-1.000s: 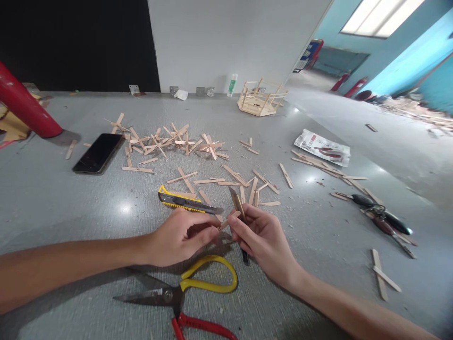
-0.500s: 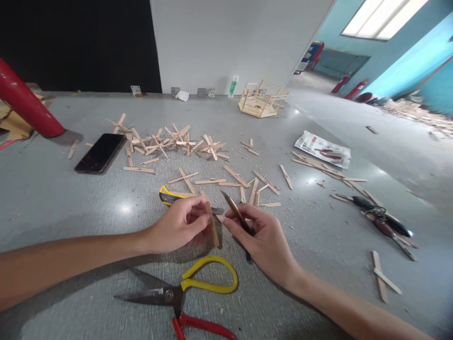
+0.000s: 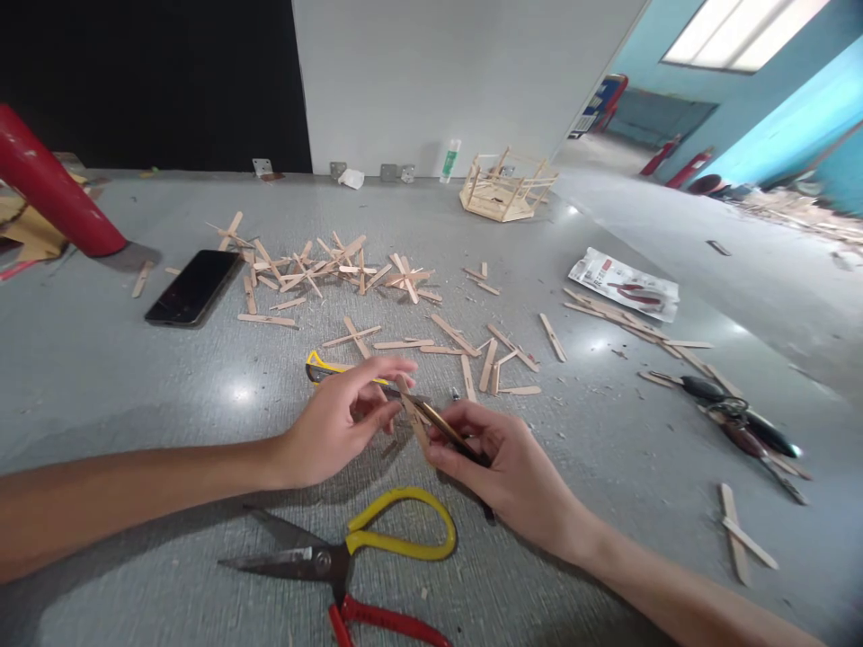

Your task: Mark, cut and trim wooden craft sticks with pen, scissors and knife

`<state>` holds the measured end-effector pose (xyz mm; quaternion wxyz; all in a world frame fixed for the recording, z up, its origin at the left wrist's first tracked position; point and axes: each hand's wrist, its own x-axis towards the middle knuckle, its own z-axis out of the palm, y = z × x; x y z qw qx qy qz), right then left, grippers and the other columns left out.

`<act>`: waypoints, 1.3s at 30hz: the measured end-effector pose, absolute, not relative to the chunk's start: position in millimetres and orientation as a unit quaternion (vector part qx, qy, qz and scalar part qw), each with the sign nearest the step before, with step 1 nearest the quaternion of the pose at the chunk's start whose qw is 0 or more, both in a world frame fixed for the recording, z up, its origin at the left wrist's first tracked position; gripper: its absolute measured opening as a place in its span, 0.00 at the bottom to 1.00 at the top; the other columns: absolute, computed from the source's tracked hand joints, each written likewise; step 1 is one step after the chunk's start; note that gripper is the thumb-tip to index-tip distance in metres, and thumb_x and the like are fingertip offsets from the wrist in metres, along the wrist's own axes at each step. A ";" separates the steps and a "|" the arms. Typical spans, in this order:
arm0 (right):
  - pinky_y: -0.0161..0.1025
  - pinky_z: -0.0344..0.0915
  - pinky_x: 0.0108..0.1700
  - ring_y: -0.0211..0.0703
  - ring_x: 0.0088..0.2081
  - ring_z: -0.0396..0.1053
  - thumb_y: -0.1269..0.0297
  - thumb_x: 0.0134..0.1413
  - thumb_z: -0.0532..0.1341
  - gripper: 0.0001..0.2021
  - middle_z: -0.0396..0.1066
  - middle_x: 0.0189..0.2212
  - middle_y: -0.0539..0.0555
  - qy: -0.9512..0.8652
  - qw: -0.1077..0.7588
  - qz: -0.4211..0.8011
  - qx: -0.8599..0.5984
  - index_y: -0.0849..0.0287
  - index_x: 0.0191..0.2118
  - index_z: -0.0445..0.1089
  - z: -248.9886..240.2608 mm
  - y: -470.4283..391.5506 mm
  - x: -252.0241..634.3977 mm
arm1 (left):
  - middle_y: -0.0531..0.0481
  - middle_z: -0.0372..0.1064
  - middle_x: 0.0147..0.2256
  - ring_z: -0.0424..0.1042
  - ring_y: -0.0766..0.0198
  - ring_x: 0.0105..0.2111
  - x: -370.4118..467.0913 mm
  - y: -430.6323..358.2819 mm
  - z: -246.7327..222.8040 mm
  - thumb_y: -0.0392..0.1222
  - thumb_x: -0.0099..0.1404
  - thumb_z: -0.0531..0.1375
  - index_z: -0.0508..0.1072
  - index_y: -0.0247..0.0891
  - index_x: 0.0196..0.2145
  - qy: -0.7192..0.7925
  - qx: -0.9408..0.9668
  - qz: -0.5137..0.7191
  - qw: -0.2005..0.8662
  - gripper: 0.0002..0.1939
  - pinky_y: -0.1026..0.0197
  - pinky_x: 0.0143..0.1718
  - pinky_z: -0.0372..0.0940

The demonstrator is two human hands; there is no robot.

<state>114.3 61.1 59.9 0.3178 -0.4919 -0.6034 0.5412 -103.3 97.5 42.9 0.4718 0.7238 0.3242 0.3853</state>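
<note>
My right hand [image 3: 502, 463] is closed around a slim craft knife [image 3: 453, 434] with a dark, bronze-coloured barrel, its tip pointing up and left. A wooden craft stick [image 3: 416, 424] lies slanted between my hands, crossing under the knife's tip, with its lower end against my right fingertips. My left hand [image 3: 347, 418] is beside the stick's upper end, its thumb and index finger apart. Partly hidden behind my left fingers is a yellow and black utility knife [image 3: 322, 368] on the table. Nearer to me lie scissors [image 3: 341, 553] with one yellow and one red handle, blades spread.
Many craft sticks [image 3: 341, 261] are strewn across the grey table [image 3: 168, 386]. A phone [image 3: 194, 288] and a red cylinder [image 3: 57, 184] are at left. Further back stands a stick-built hexagonal frame [image 3: 505, 193]. On the right are a white packet [image 3: 624, 283] and dark-handled tools [image 3: 734, 413].
The stick has shifted from my left fingers to my right fingertips. My left finger and thumb have spread apart, and the knife tip has moved left and down onto the stick.
</note>
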 end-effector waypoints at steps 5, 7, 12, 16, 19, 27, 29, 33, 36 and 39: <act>0.34 0.64 0.32 0.37 0.30 0.68 0.57 0.55 0.70 0.12 0.71 0.29 0.50 -0.551 0.295 0.632 -0.458 0.60 0.34 0.72 62.1 60.8 122.2 | 0.45 0.77 0.45 0.77 0.62 0.45 -109.9 96.8 38.4 0.32 0.76 0.54 0.74 0.37 0.49 0.265 0.856 0.393 0.206 0.10 0.62 0.49 0.73; 0.31 0.59 0.26 0.33 0.26 0.63 0.54 0.53 0.72 0.15 0.70 0.28 0.49 -0.520 0.290 0.661 -0.457 0.60 0.35 0.71 62.8 61.1 124.6 | 0.47 0.77 0.42 0.78 0.64 0.41 -112.1 98.5 38.0 0.32 0.76 0.55 0.75 0.37 0.48 0.261 0.859 0.400 0.187 0.09 0.65 0.44 0.74; 0.29 0.42 0.16 0.27 0.18 0.47 0.48 0.51 0.72 0.21 0.65 0.25 0.46 -0.470 0.283 0.693 -0.468 0.59 0.37 0.68 64.9 65.9 129.1 | 0.44 0.77 0.46 0.79 0.63 0.41 -114.3 100.1 37.5 0.34 0.76 0.56 0.75 0.37 0.47 0.260 0.871 0.383 0.166 0.08 0.65 0.41 0.73; 0.31 0.53 0.19 0.31 0.20 0.54 0.52 0.64 0.61 0.13 0.63 0.23 0.46 -0.591 0.374 0.448 -0.557 0.57 0.36 0.64 60.5 66.6 134.7 | 0.51 0.77 0.29 0.74 0.67 0.25 -109.7 94.2 41.3 0.35 0.75 0.56 0.73 0.34 0.41 0.314 0.856 0.347 0.219 0.06 0.67 0.27 0.66; 0.32 0.58 0.21 0.35 0.19 0.62 0.62 0.71 0.52 0.07 0.67 0.23 0.47 -0.696 0.362 0.182 -0.593 0.55 0.39 0.63 51.7 60.6 138.6 | 0.54 0.73 0.22 0.68 0.69 0.18 -103.6 87.9 48.4 0.41 0.76 0.55 0.71 0.35 0.38 0.386 0.790 0.303 0.367 0.10 0.68 0.21 0.59; 0.36 0.56 0.18 0.36 0.18 0.65 0.71 0.73 0.50 0.23 0.70 0.26 0.49 -0.871 0.180 -0.123 -0.440 0.67 0.69 0.55 33.3 45.6 133.4 | 0.52 0.72 0.23 0.61 0.72 0.15 -98.4 84.9 56.1 0.50 0.78 0.50 0.69 0.36 0.28 0.400 0.714 0.265 0.510 0.23 0.68 0.18 0.54; 0.36 0.57 0.18 0.36 0.18 0.65 0.74 0.72 0.49 0.26 0.68 0.26 0.49 -0.879 0.162 -0.123 -0.432 0.67 0.72 0.49 33.8 45.8 133.2 | 0.52 0.71 0.22 0.61 0.72 0.15 -98.6 85.7 56.0 0.50 0.78 0.50 0.69 0.36 0.28 0.396 0.712 0.265 0.516 0.23 0.68 0.17 0.54; 0.34 0.59 0.17 0.36 0.18 0.63 0.82 0.65 0.47 0.37 0.67 0.27 0.48 -0.891 0.160 -0.115 -0.409 0.65 0.76 0.35 37.3 46.2 135.6 | 0.53 0.69 0.21 0.60 0.71 0.16 -97.9 86.1 57.6 0.50 0.77 0.51 0.68 0.37 0.26 0.398 0.702 0.262 0.529 0.23 0.68 0.18 0.54; 0.34 0.61 0.18 0.36 0.18 0.63 0.83 0.60 0.48 0.41 0.67 0.26 0.48 -0.892 0.159 -0.122 -0.405 0.63 0.76 0.31 40.6 44.9 135.4 | 0.54 0.67 0.20 0.60 0.70 0.17 -97.4 86.3 58.5 0.49 0.77 0.50 0.66 0.37 0.25 0.398 0.707 0.261 0.523 0.23 0.67 0.20 0.55; 0.33 0.62 0.17 0.37 0.17 0.63 0.85 0.59 0.47 0.43 0.68 0.26 0.48 -0.889 0.160 -0.143 -0.404 0.64 0.76 0.28 44.4 42.2 132.4 | 0.56 0.62 0.19 0.59 0.70 0.19 -97.7 86.2 56.8 0.49 0.78 0.50 0.63 0.38 0.23 0.397 0.723 0.258 0.504 0.24 0.66 0.22 0.54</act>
